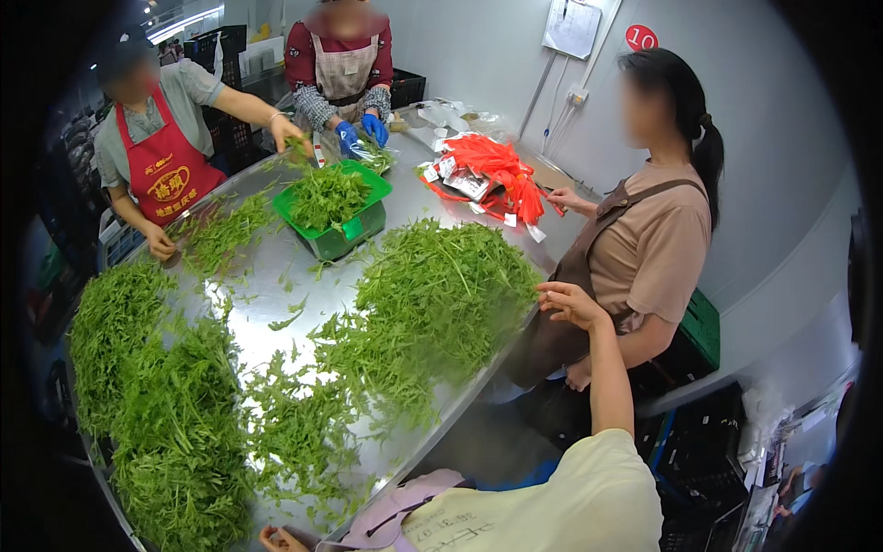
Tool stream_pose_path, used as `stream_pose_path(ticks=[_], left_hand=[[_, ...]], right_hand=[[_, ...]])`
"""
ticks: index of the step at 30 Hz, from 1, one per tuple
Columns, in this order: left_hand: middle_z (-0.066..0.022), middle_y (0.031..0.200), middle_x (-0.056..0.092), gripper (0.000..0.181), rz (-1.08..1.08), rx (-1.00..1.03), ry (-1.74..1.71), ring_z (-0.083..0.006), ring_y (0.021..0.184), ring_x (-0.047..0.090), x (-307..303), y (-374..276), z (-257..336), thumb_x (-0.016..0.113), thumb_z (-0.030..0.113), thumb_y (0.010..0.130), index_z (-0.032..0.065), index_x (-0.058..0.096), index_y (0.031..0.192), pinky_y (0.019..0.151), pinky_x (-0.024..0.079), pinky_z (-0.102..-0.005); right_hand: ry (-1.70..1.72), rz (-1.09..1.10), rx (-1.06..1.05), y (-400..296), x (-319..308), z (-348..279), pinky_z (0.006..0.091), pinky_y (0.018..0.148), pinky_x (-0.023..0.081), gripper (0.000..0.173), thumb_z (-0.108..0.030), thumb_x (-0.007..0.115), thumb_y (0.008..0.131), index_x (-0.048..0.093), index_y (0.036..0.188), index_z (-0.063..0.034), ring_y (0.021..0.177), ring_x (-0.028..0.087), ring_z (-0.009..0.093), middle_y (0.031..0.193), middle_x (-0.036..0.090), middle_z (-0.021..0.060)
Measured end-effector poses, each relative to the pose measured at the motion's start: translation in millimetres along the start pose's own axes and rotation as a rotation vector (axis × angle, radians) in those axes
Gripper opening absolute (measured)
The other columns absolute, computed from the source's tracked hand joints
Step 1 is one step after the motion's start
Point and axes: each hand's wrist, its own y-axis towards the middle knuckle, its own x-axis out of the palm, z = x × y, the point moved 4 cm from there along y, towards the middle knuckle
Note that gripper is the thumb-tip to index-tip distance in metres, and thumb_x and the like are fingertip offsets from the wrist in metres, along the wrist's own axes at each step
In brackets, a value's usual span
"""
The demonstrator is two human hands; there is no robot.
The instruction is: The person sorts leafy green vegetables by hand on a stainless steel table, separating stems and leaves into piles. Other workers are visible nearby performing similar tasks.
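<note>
My right hand (pixel 571 303) reaches out at the near right edge of the table, fingers loosely apart and holding nothing. Just beyond its fingertips lies a large heap of leafy greens (pixel 448 290). Only part of my left hand (pixel 281 539) shows at the bottom edge, by the table's near rim; its fingers look curled, and whether they hold anything is hidden. Thinly scattered greens (pixel 303 421) lie closest to that hand. Another long mound of greens (pixel 172 421) covers the table's left side.
On the steel table (pixel 269 331) stands a green plastic basket (pixel 352 231) of greens. Red strips with tags (pixel 490 172) lie at the back right. One co-worker (pixel 345 69) in blue gloves handles a bag; another (pixel 165 138) reaches over the basket. A third person (pixel 641 228) stands close right.
</note>
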Motion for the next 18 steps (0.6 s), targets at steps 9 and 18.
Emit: stream_pose_path(ticks=[9, 18], left_hand=[[-0.0084, 0.077, 0.058, 0.024, -0.040, 0.088, 0.156, -0.0218, 0.069, 0.054, -6, -1, 2, 0.060, 0.017, 0.074, 0.0086, 0.056, 0.096, 0.062, 0.043, -0.0315], [-0.0043, 0.067, 0.056, 0.023, 0.018, -0.039, 0.035, -0.0149, 0.057, 0.050, -5, 2, -17, 0.066, 0.027, 0.074, 0.0091, 0.060, 0.087, 0.054, 0.041, -0.0286]], right_hand=[[0.049, 0.201, -0.089, -3, 38, 53, 0.0232, 0.065, 0.044, 0.034, -0.023, 0.058, 0.082, 0.052, 0.111, -0.0068, 0.077, 0.054, 0.010, 0.092, 0.057, 0.0022], [-0.399, 0.384, -0.485, 11, 237, 155, 0.0272, 0.048, 0.040, 0.022, -0.027, 0.061, 0.076, 0.061, 0.072, -0.0048, 0.050, 0.051, 0.012, 0.056, 0.057, 0.0047]])
